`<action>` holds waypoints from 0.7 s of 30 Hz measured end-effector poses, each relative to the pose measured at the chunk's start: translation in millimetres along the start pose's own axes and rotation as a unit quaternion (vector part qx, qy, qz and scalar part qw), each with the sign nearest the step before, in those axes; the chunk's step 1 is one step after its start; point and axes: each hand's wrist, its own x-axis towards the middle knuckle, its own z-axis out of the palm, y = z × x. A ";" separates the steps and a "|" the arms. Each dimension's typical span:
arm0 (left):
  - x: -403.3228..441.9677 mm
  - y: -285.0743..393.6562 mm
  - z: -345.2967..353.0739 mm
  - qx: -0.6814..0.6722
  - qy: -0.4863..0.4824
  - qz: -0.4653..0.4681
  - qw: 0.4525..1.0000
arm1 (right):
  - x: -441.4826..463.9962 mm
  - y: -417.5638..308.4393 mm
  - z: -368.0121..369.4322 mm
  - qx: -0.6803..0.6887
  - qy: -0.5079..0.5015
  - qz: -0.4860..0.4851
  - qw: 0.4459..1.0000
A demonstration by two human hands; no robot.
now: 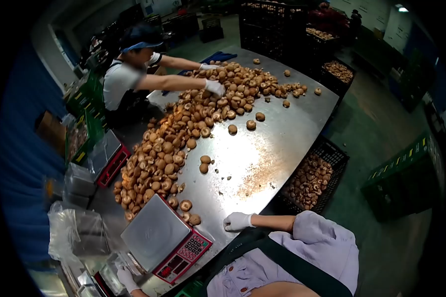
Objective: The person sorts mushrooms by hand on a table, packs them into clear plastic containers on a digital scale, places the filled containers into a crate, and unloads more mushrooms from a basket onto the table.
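My left hand [127, 278], in a white glove, is low in the view beside the scale. Its fingers appear closed on the edge of a clear plastic tray [112, 277]; the fingertips are partly hidden. My right hand [238, 222], also gloved, rests on the near edge of the metal table [287, 143] with its fingers curled in and nothing visible in them. Between my hands stands a red digital scale [156, 235] with a bare grey pan. Beyond it spreads a long heap of brown mushrooms [166, 153], and a few mushrooms lie loose near the scale.
Across the table a co-worker [126, 81] reaches both gloved hands into the heap. A black crate of mushrooms [309, 180] stands on the floor at right, near green crates [406, 178]. A second scale [113, 163] and plastic bags [67, 230] are at left.
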 end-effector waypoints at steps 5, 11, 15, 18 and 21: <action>4.6 11.4 -8.8 -0.019 -0.055 -0.023 0.998 | 5.1 1.9 -5.6 0.018 0.023 -0.024 0.999; 26.3 -29.7 29.0 -0.035 0.012 0.008 0.999 | 7.7 7.5 -15.6 -0.029 0.018 -0.013 0.999; 30.8 -24.1 29.4 0.022 -0.008 0.002 1.000 | 5.7 19.4 -25.6 -0.002 0.029 -0.004 1.000; 26.1 -6.5 19.7 0.085 -0.039 -0.021 0.995 | 9.3 34.8 -26.9 -0.001 0.055 0.002 0.998; 28.2 10.0 13.8 0.078 -0.033 -0.020 0.996 | 5.4 39.8 -38.0 0.020 0.098 0.009 0.995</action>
